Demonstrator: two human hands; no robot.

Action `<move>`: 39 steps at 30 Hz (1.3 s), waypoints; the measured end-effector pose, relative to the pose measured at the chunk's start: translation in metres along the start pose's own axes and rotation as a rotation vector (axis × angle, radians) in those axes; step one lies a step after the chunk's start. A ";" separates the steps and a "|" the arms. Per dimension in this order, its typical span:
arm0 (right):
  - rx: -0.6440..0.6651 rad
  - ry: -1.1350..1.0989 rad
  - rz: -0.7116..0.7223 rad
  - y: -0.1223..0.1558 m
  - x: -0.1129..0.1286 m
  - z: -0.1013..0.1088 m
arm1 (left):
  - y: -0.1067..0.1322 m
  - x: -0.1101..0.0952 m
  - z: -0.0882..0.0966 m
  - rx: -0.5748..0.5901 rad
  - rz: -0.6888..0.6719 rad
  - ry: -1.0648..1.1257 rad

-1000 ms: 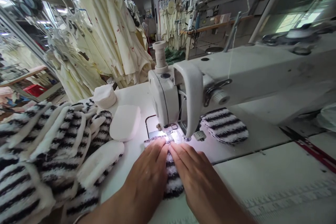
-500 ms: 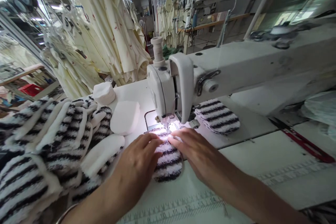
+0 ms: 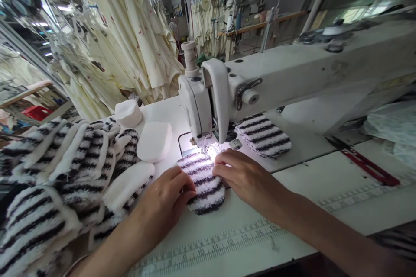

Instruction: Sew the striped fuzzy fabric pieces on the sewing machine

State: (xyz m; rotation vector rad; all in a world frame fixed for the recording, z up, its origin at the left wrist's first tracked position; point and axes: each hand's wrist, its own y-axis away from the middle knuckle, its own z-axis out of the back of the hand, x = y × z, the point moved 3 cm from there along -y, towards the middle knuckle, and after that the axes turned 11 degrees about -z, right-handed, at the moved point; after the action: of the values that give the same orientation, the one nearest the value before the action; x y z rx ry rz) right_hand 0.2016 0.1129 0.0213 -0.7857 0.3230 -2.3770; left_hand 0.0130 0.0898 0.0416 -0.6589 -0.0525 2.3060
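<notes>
Sliding apart since the earlier frame, the left hand (image 3: 164,197) and right hand (image 3: 247,177) now lie on either side of a striped terry pad (image 3: 203,184), whose top edge sits just under the presser foot (image 3: 203,149) of a white sewing machine (image 3: 292,73). Both hands press lightly on the pad with fingers slightly curled, pinching nothing. Left of the pad are white foam pads (image 3: 154,142) and a heap of striped pieces (image 3: 55,169) on the worktop (image 3: 302,207). A second striped pad (image 3: 262,135) lies beyond the needle, under the machine's arm. A ruler scale (image 3: 208,242) printed along the worktop's edge reads up to 15.
</notes>
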 end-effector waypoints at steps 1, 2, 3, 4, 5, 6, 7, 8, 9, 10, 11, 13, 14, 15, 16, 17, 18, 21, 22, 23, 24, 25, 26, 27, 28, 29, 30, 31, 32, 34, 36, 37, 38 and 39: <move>-0.004 -0.002 -0.004 0.000 -0.001 0.001 | 0.000 -0.001 0.000 0.009 0.005 0.003; -0.007 -0.001 -0.007 0.001 -0.001 0.001 | -0.001 0.000 0.000 0.014 0.007 0.003; -0.007 0.001 -0.009 0.001 -0.001 0.002 | 0.000 0.001 -0.001 0.018 0.007 -0.001; -0.004 0.005 -0.010 0.001 -0.002 0.002 | 0.000 0.002 -0.002 0.023 0.004 -0.006; -0.001 0.011 -0.011 0.002 -0.001 0.002 | 0.001 0.003 -0.004 0.031 -0.004 -0.010; 0.002 0.018 -0.012 0.003 0.000 0.003 | 0.001 0.004 -0.005 0.039 -0.015 -0.015; 0.001 0.022 -0.014 0.005 0.003 0.004 | 0.001 0.004 -0.005 0.038 -0.029 -0.024; -0.009 0.027 -0.017 0.008 0.006 0.005 | 0.001 0.003 -0.004 0.026 -0.045 -0.036; -0.030 0.036 -0.020 0.013 0.011 0.007 | 0.001 0.001 -0.003 0.003 -0.064 -0.049; -0.072 0.062 -0.021 0.019 0.017 0.008 | 0.000 -0.003 -0.001 -0.026 -0.087 -0.059; -0.128 0.110 -0.023 0.027 0.024 0.008 | -0.002 -0.008 0.001 -0.052 -0.112 -0.063; -0.233 0.264 -0.019 0.046 0.038 0.004 | -0.005 -0.018 0.003 -0.062 -0.176 -0.039; -0.257 0.346 -0.020 0.055 0.044 0.000 | -0.006 -0.022 0.002 -0.036 -0.214 -0.019; -0.261 0.413 -0.024 0.063 0.049 -0.006 | -0.007 -0.025 0.000 0.004 -0.252 -0.002; -0.253 0.461 -0.036 0.070 0.052 -0.013 | -0.008 -0.027 -0.003 0.049 -0.282 0.008; -0.239 0.487 -0.053 0.074 0.055 -0.019 | -0.008 -0.027 -0.005 0.093 -0.302 0.013; -0.239 0.499 -0.075 0.077 0.056 -0.024 | -0.008 -0.027 -0.008 0.126 -0.313 0.012; -0.279 0.496 -0.143 0.076 0.056 -0.032 | -0.007 -0.022 -0.010 0.143 -0.325 0.009; -0.291 0.490 -0.157 0.074 0.055 -0.032 | -0.007 -0.020 -0.010 0.130 -0.335 0.007; -0.309 0.487 -0.162 0.072 0.054 -0.032 | -0.007 -0.019 -0.009 0.117 -0.346 0.005; -0.319 0.490 -0.154 0.070 0.054 -0.032 | -0.008 -0.018 -0.008 0.107 -0.352 0.000; -0.319 0.497 -0.143 0.068 0.053 -0.033 | -0.009 -0.016 -0.008 0.103 -0.349 -0.003; -0.313 0.506 -0.137 0.066 0.052 -0.033 | -0.011 -0.014 -0.007 0.102 -0.340 -0.007; -0.306 0.514 -0.138 0.064 0.050 -0.033 | -0.012 -0.012 -0.007 0.101 -0.329 -0.011; -0.302 0.515 -0.144 0.061 0.048 -0.033 | -0.014 -0.009 -0.007 0.100 -0.319 -0.014; -0.302 0.510 -0.153 0.058 0.046 -0.033 | -0.015 -0.006 -0.008 0.097 -0.312 -0.016; -0.308 0.501 -0.162 0.055 0.045 -0.033 | -0.017 -0.003 -0.008 0.087 -0.309 -0.022; -0.321 0.491 -0.168 0.051 0.043 -0.033 | -0.018 0.000 -0.008 0.074 -0.310 -0.029; -0.326 0.483 -0.164 0.047 0.041 -0.033 | -0.019 0.003 -0.008 0.060 -0.308 -0.039; -0.334 0.472 -0.154 0.039 0.039 -0.034 | -0.021 0.009 -0.008 0.036 -0.305 -0.062; -0.370 0.461 -0.161 0.032 0.035 -0.034 | -0.022 0.014 -0.008 0.016 -0.307 -0.086; -0.397 0.455 -0.166 0.030 0.034 -0.033 | -0.023 0.016 -0.007 0.015 -0.308 -0.093; -0.414 0.449 -0.168 0.028 0.032 -0.032 | -0.023 0.018 -0.007 0.014 -0.313 -0.096; -0.410 0.442 -0.165 0.026 0.029 -0.030 | -0.022 0.020 -0.006 0.013 -0.326 -0.094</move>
State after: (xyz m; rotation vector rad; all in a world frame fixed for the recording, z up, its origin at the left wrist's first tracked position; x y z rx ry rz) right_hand 0.1769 0.0755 0.0003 -0.4599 0.9848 -2.6684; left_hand 0.0181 0.1186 0.0323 -0.4938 -0.1756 2.0186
